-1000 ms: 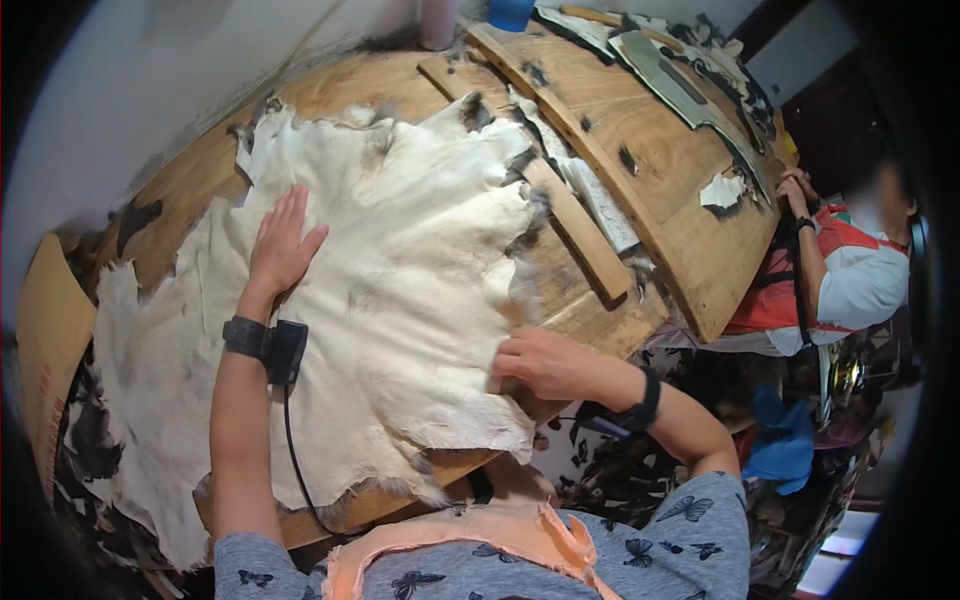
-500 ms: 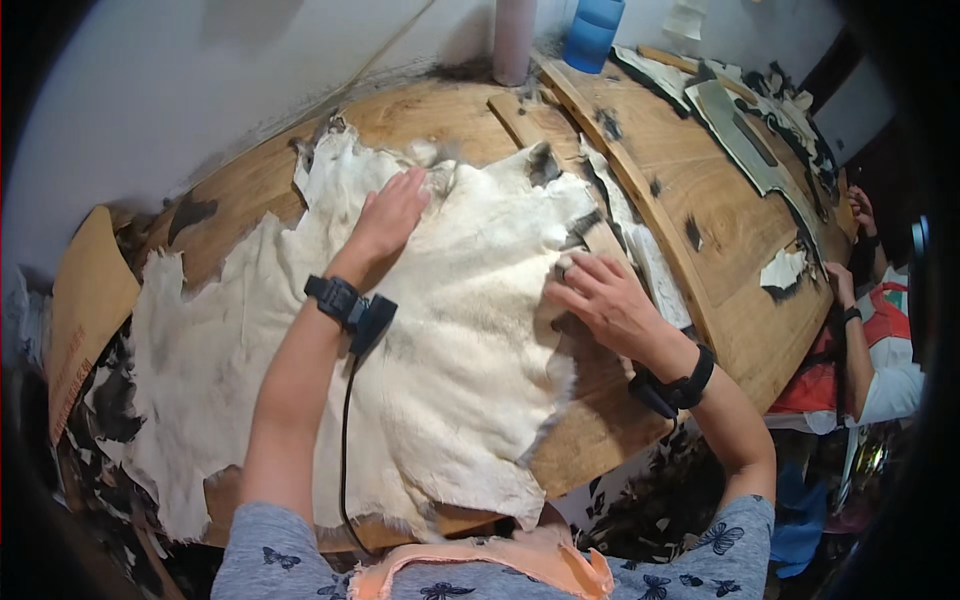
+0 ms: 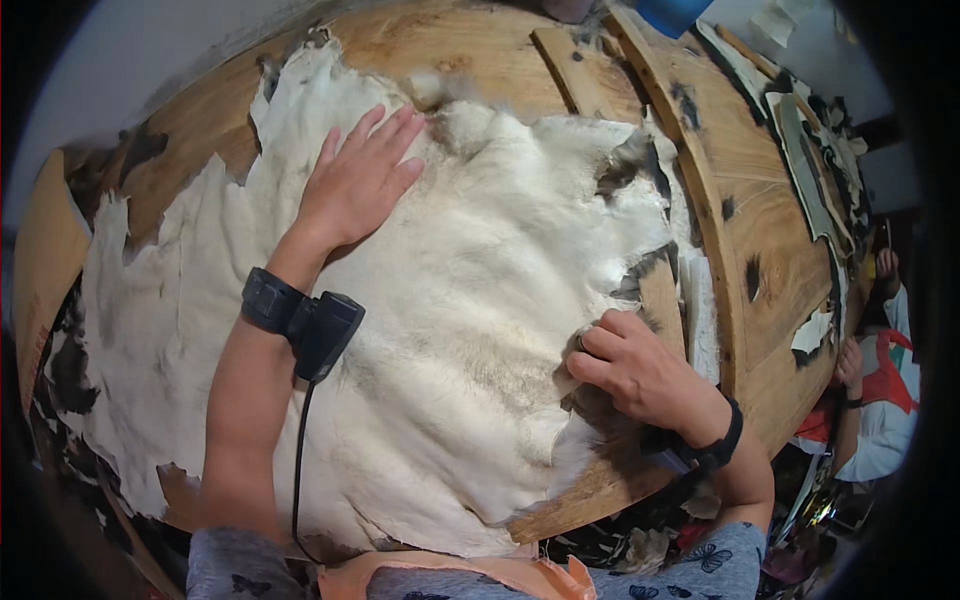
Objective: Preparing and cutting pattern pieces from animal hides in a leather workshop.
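A large cream-white fur pelt [image 3: 430,300], skin side up, lies spread across the wooden table [image 3: 450,45]. Grey-brown fur shows along its ragged edges. My left hand [image 3: 360,180] rests flat on its upper part, fingers spread. At the pelt's right edge, my right hand [image 3: 645,370] is closed with the fingers curled, gripping the edge there. A ring is on one of its fingers. Dark fur pokes out beneath that hand. Each wrist carries a black strap with a device; a cable runs down from the left device [image 3: 330,335].
A long wooden strip [image 3: 690,165] crosses the table right of the pelt, beside a shorter wooden board [image 3: 575,75]. Pelt scraps [image 3: 815,330] and grey-green pieces [image 3: 800,165] lie farther right. Another person's hand [image 3: 850,365] is at the right edge. Cardboard [image 3: 45,260] stands left.
My right hand has gone from loosely bent fingers to a tighter curl at the pelt's edge. The left hand's fingers have spread on the skin. The view has shifted closer.
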Demonstrator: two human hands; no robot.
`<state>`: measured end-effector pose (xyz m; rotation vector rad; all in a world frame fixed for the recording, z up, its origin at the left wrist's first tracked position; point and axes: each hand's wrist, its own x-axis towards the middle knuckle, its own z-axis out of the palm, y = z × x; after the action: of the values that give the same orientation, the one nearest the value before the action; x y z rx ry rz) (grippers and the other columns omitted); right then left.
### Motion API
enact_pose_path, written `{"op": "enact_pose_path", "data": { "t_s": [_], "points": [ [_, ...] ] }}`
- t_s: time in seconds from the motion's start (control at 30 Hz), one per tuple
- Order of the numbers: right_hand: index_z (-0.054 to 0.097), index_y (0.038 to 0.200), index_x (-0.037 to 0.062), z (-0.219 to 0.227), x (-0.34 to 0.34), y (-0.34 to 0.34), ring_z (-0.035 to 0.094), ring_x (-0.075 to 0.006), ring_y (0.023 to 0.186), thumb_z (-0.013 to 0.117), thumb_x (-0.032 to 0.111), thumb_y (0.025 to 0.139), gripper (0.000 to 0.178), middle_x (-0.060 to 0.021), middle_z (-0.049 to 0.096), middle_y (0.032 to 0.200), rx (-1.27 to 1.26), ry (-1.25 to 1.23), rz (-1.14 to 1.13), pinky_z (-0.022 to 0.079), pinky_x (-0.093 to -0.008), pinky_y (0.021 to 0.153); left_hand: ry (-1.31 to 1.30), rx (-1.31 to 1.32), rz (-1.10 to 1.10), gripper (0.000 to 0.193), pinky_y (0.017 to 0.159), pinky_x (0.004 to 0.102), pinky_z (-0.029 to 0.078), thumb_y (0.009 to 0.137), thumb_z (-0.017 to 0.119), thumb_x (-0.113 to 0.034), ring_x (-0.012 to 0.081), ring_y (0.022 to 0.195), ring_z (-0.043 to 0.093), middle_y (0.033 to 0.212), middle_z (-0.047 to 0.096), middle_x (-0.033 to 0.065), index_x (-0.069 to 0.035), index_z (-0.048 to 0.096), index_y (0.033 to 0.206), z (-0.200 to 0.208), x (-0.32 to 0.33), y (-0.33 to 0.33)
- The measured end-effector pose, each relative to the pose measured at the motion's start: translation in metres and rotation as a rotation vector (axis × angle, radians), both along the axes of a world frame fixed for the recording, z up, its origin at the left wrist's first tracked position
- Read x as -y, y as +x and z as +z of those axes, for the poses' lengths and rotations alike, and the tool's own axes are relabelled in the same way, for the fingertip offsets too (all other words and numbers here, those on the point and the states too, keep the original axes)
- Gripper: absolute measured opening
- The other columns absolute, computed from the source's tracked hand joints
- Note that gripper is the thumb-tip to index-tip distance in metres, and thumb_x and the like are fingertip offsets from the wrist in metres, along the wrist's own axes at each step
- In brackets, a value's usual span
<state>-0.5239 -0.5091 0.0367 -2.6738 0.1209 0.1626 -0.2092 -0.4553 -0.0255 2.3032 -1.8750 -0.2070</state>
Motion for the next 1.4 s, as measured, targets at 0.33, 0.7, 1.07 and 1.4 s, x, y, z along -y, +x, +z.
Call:
{"op": "enact_pose_path", "data": {
  "t_s": [0.33, 0.7, 1.07, 1.4],
  "points": [
    [0.052, 0.084, 0.0062, 0.003, -0.014, -0.008, 0.045, -0.0250, 0.079, 0.048, 0.001, 0.069, 0.016, -0.0075, 0.046, 0.080, 0.006, -0.012, -0.110, 0.041, -0.0326, 0.071, -0.069, -0.015, -0.001, 0.051, 0.107, 0.0416, 0.012, 0.092, 0.030, -0.042, 0.0182, 0.132, 0.018, 0.142, 0.026, -0.0020, -0.019, 0.028, 0.137, -0.008, -0.002, 0.002],
    [0.054, 0.084, 0.0062, 0.034, -0.034, -0.035, 0.051, -0.0266, 0.078, 0.056, 0.003, 0.068, 0.016, -0.0082, 0.050, 0.077, -0.150, -0.149, -0.115, 0.042, -0.0354, 0.071, -0.041, -0.012, 0.010, 0.051, 0.106, 0.0445, 0.013, 0.092, 0.030, -0.039, 0.0201, 0.133, 0.017, 0.144, 0.022, -0.0002, -0.017, 0.024, 0.138, -0.003, -0.003, -0.001],
    [0.058, 0.095, 0.0008, 0.027, 0.100, 0.073, 0.054, -0.0382, 0.094, 0.041, 0.035, 0.087, 0.039, -0.0240, 0.059, 0.095, 0.039, -0.369, -0.899, 0.041, -0.0449, 0.081, -0.044, -0.308, -0.021, 0.056, 0.105, 0.0506, 0.007, 0.091, 0.029, -0.044, 0.0231, 0.132, 0.019, 0.142, 0.025, 0.0070, -0.010, 0.027, 0.136, 0.049, -0.052, -0.012],
    [0.058, 0.106, -0.0006, 0.001, 0.141, 0.113, 0.057, -0.0319, 0.090, 0.044, 0.051, 0.080, 0.059, -0.0196, 0.060, 0.101, -0.219, -0.203, -1.061, 0.043, -0.0377, 0.081, -0.001, -0.082, 0.179, 0.053, 0.106, 0.0437, 0.011, 0.092, 0.031, -0.038, 0.0233, 0.132, 0.018, 0.142, 0.025, 0.0098, -0.008, 0.027, 0.135, 0.011, -0.091, 0.043]
  ]
}}
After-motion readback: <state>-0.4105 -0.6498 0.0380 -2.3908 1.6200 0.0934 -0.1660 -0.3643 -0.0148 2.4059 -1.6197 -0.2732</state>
